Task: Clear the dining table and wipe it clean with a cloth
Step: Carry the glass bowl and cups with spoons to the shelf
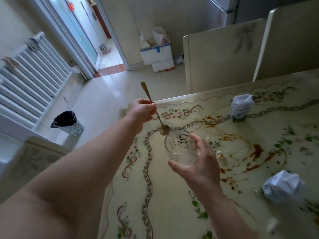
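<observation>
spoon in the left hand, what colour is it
Gold or brass-toned spoon, seen in the head view.

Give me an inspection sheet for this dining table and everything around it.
Surface: cream floral-painted table, smeared with brown stains and dotted with pale food scraps.
Job's things: long gold metal spoon and clear printed glass tumbler, both in hand; no cloth seen.
Clutter: crumpled white paper ball; white-and-green carton, standing.
Hands: left hand pinches the spoon handle; right hand grips the glass.
Cables: nothing seen.
Surroundings: two cream chair backs, black-lined bin on the floor, white radiator, white foam boxes.
</observation>
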Demonstrator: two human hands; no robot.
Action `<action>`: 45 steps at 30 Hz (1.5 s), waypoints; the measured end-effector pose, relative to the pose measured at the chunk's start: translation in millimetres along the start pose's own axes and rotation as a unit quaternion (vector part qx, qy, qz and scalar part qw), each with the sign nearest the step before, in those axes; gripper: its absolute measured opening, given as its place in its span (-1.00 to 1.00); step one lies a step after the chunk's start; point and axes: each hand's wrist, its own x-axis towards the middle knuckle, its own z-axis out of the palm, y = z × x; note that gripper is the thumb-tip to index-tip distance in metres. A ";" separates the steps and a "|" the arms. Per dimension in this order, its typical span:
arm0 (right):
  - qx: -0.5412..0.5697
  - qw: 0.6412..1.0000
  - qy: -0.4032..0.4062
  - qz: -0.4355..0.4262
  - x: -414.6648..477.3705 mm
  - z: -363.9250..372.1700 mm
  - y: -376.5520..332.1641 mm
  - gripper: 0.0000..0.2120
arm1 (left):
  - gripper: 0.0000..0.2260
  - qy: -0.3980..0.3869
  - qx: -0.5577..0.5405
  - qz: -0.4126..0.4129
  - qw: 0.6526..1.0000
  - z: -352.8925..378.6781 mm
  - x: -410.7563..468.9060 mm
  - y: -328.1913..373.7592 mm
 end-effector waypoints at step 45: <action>-0.124 0.867 0.433 0.213 -461.8 -168.9 -64.4 -0.23 | -0.96 -0.483 0.155 0.498 0.703 41.3 -510.4 -37.5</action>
